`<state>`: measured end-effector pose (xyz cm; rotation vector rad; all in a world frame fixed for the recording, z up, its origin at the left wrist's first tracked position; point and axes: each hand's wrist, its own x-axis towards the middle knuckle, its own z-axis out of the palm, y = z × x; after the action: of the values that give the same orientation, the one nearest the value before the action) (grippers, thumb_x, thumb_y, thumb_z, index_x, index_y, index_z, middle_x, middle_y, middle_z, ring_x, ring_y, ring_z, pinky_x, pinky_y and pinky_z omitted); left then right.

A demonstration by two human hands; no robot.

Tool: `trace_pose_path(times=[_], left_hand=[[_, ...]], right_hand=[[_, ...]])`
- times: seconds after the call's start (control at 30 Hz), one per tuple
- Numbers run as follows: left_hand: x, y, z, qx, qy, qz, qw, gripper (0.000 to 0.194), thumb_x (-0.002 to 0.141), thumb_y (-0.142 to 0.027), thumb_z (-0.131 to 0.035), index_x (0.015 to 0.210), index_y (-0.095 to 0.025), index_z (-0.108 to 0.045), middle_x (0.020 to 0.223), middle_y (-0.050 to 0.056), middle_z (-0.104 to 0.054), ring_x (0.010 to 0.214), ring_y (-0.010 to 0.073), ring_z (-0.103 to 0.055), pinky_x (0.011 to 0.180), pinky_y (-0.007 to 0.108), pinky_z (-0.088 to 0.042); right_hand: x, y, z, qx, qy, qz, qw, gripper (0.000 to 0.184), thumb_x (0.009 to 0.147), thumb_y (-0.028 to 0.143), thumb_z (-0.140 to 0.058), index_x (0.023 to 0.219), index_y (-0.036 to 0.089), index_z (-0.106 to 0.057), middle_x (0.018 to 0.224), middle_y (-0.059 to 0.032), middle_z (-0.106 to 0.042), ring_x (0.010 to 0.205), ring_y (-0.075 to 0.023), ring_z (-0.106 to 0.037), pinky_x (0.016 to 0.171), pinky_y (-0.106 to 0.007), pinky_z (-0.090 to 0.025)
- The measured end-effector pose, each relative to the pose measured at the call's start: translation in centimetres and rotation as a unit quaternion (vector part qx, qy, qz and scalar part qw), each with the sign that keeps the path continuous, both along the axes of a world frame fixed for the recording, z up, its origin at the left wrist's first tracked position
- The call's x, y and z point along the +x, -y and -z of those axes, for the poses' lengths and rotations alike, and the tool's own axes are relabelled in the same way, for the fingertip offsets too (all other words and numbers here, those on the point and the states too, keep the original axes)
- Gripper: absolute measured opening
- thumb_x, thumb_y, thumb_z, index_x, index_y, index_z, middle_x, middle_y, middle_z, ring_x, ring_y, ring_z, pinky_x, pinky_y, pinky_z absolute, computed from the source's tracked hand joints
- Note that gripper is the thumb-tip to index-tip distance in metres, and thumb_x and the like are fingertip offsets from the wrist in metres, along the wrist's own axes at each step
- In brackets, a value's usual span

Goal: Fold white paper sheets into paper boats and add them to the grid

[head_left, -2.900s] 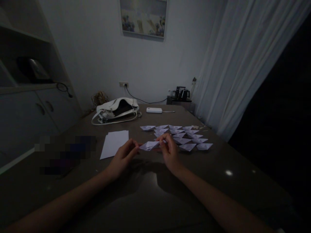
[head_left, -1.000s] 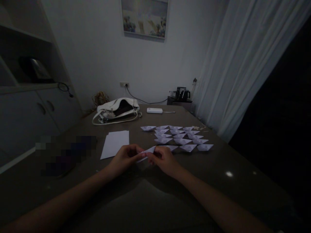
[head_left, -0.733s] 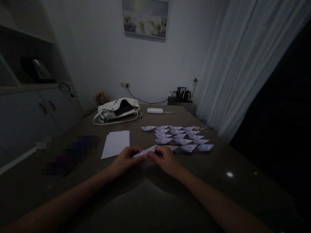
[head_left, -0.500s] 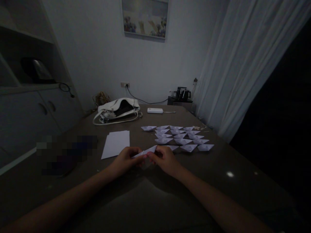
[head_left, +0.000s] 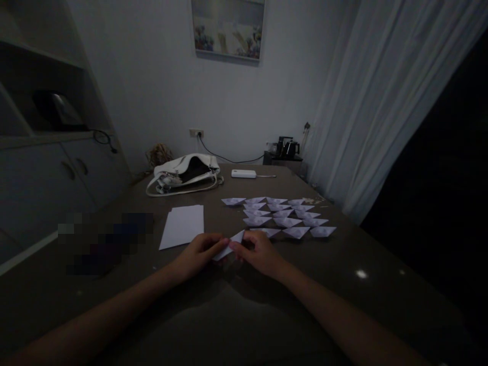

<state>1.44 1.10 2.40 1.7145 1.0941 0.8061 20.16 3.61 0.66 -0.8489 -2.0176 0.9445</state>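
A small folded piece of white paper (head_left: 235,245) is pinched between both of my hands, low over the dark table. My left hand (head_left: 199,254) grips its left side, thumb on top. My right hand (head_left: 261,254) holds the right side, with thumb and fingers closed on it. Part of the folded paper is hidden by my fingers. Just beyond my right hand, several folded paper boats (head_left: 286,222) stand in rows. A stack of white paper sheets (head_left: 183,224) lies beyond my left hand.
A white handbag (head_left: 186,170) and a white power bank (head_left: 243,174) with a short cable lie toward the table's far end. A blurred-out dark patch (head_left: 118,244) covers something at the left. A pale curtain (head_left: 343,112) hangs at the right.
The folded paper has been turned in my hands, its left end now tilting down toward me. My fingers have shifted slightly on it; the boats and sheets stay put.
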Motion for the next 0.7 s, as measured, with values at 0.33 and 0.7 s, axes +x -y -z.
trace_pose_path(times=[0.33,0.7], left_hand=[[-0.18,-0.06,-0.02,0.016,0.018,0.016,1.000,0.046,0.083,-0.057,-0.050,0.071,-0.015,-0.063,0.066,0.001,-0.063,0.063,0.0166,-0.056,0.059,0.024,-0.044],[0.06,0.35,-0.53,0.070,-0.080,0.053,0.993,0.042,0.088,-0.050,-0.043,0.077,-0.016,-0.064,0.071,0.002,-0.063,0.067,0.0175,-0.055,0.061,0.024,-0.043]], right_hand=[[0.06,-0.07,0.15,-0.128,-0.038,-0.099,0.986,0.036,0.082,0.048,-0.058,0.073,0.013,-0.061,0.061,-0.0005,-0.060,0.050,-0.0095,-0.053,0.049,-0.020,-0.042],[0.23,0.12,0.03,-0.131,-0.009,-0.085,0.988,0.033,0.079,0.043,-0.063,0.067,0.013,-0.062,0.052,0.0011,-0.056,0.045,-0.0086,-0.051,0.043,-0.018,-0.038]])
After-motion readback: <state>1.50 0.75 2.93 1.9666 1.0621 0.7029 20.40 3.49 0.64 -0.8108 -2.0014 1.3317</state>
